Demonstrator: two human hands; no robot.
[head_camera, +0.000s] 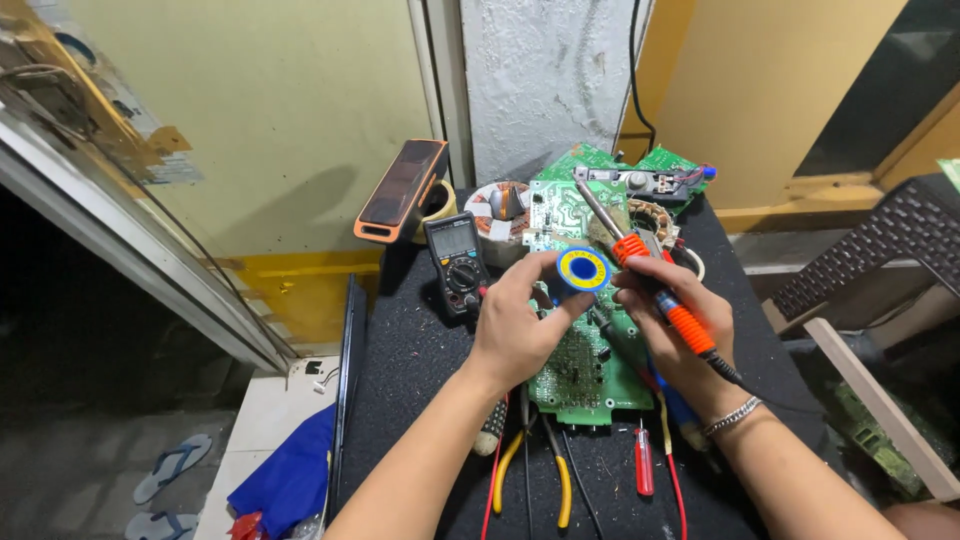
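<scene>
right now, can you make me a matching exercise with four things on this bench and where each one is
Things:
1. solder spool
2. soldering iron
3. multimeter
4. red screwdriver

Places:
A. lying near the bench's front edge, by the right wrist
B. in the right hand
C. left of the circuit board, standing free
D. in the left hand fingers

Pairs: 1-D, 2-B, 3-C, 4-A
</scene>
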